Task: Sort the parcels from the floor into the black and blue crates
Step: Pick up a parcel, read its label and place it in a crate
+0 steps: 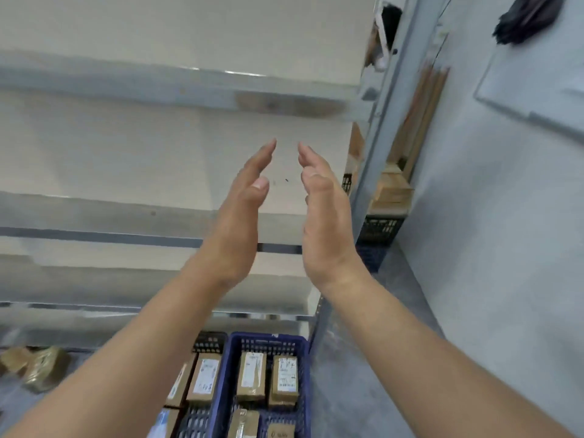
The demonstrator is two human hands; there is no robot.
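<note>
So the biggest thing in front of me is the pale metal shelving point(158, 147), a few tiers of it filling the left and middle of my view. To the right there's a grey wall point(489, 216), with the rack's upright post point(376, 147) between the two.

Both my arms are stretched up in front of the shelves. My left hand point(240, 213) and right hand point(325, 216) face each other palm to palm with the fingers straight. There's a gap between them and nothing is in either one.

Down by the floor point(341, 390), at the foot of the rack, sits the blue crate point(221, 380). The black crate point(210, 341) is right against its left side. Two brown labelled parcels point(251, 376) stand side by side in the blue one, with a couple more nearer the bottom edge. The black one holds more labelled boxes point(205, 377), partly hidden by my left forearm.

Over at the far left a few taped brown parcels point(44, 368) lie on the floor, well apart from both crates, and they're kinda blurry.
</note>
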